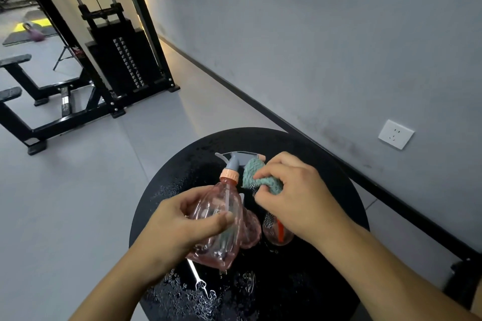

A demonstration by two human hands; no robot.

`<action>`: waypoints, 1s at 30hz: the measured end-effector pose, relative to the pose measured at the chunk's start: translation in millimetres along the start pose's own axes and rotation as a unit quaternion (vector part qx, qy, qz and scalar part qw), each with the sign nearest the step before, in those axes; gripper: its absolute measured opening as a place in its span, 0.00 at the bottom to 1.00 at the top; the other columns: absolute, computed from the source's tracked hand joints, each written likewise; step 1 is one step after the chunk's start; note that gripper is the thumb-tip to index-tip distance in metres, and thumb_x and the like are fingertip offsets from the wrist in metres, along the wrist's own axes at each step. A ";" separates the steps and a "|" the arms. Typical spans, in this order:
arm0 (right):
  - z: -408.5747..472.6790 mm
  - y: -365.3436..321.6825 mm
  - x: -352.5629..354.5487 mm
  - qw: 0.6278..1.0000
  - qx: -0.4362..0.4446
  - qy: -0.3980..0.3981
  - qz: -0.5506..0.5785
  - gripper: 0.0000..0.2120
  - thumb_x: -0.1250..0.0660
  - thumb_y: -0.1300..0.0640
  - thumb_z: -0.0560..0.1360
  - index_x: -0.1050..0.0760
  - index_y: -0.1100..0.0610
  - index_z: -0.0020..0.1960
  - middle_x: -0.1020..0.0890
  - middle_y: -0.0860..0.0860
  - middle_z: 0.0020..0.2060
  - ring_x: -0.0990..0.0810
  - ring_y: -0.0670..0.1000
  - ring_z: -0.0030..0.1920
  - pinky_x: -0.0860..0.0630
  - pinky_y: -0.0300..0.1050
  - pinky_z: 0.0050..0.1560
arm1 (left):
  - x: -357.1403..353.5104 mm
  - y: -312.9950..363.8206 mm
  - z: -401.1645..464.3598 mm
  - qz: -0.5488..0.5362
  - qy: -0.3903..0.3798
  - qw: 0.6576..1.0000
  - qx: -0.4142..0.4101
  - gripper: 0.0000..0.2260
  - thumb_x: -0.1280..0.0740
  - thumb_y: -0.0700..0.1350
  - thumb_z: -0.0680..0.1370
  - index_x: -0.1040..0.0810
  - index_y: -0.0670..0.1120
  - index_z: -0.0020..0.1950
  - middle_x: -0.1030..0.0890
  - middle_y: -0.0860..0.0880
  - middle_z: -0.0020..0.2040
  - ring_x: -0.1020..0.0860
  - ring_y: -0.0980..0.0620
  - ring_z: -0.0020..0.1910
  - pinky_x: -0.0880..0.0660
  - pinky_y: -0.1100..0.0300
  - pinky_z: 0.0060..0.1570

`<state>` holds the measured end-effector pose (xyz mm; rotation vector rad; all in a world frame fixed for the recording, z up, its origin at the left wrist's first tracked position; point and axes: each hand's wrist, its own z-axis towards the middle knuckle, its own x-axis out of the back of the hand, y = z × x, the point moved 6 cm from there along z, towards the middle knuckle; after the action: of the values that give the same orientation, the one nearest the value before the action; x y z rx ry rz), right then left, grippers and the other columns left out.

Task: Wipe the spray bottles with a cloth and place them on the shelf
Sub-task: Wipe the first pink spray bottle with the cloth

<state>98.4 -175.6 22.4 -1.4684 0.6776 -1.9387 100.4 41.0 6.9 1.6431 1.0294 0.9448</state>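
My left hand (177, 221) grips a clear pink spray bottle (221, 219) by its body, tilted, with its grey trigger head (234, 160) pointing away from me. My right hand (292, 190) holds a bunched teal cloth (257, 176) just right of the bottle's neck. Below my hands, partly hidden, two more pink bottles stand on the round black table (326, 164): one (251, 232) behind the held bottle, another (277, 233) with an orange tube under my right wrist.
Water drops lie over the black tabletop, thick near its front edge (198, 292). A grey wall with a white socket (396, 134) runs along the right. A black cable weight machine (122, 55) and a bench stand on the grey floor at left.
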 end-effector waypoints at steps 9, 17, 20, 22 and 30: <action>-2.4 -0.5 -1.5 1.000 0.000 0.016 0.011 0.11 0.31 0.55 0.78 0.17 0.47 0.59 0.25 0.38 0.53 0.22 0.39 0.52 0.22 0.30 0.49 | 0.1 -0.3 2.3 -0.002 -0.003 1.000 -0.006 0.30 0.17 0.53 0.62 0.16 0.50 0.63 0.11 0.41 0.53 0.12 0.37 0.49 0.15 0.45 0.50; -2.7 0.3 -5.1 1.000 -0.006 0.008 0.029 0.12 0.31 0.55 0.79 0.18 0.46 0.61 0.24 0.38 0.54 0.21 0.38 0.52 0.23 0.28 0.48 | 0.2 -1.6 3.3 -0.006 -0.003 1.000 -0.004 0.25 0.17 0.47 0.66 0.15 0.50 0.63 0.12 0.40 0.52 0.12 0.37 0.48 0.14 0.44 0.49; -2.6 3.1 -4.9 0.999 -0.016 0.005 0.032 0.11 0.31 0.54 0.78 0.17 0.46 0.59 0.23 0.38 0.53 0.21 0.37 0.52 0.24 0.27 0.47 | -0.3 0.5 3.1 0.013 0.000 1.000 -0.012 0.25 0.19 0.48 0.66 0.16 0.51 0.63 0.11 0.42 0.52 0.11 0.39 0.47 0.14 0.48 0.48; -2.9 4.3 -5.4 0.999 -0.021 -0.002 0.027 0.10 0.30 0.54 0.77 0.17 0.46 0.57 0.23 0.38 0.52 0.21 0.38 0.51 0.23 0.30 0.46 | 1.5 0.3 3.3 0.009 0.007 1.000 -0.013 0.25 0.18 0.48 0.65 0.16 0.52 0.62 0.11 0.43 0.52 0.11 0.40 0.47 0.14 0.48 0.48; -2.4 0.7 -3.3 0.998 -0.012 0.022 0.049 0.12 0.29 0.54 0.77 0.17 0.46 0.60 0.22 0.39 0.53 0.21 0.37 0.51 0.24 0.27 0.47 | 0.8 -1.3 4.7 -0.009 0.003 1.000 -0.017 0.23 0.17 0.49 0.65 0.14 0.54 0.59 0.11 0.41 0.52 0.12 0.39 0.49 0.14 0.49 0.48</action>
<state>96.9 -173.6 19.1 -1.3851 0.7806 -1.8983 104.7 40.5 4.5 1.6024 1.0249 0.9503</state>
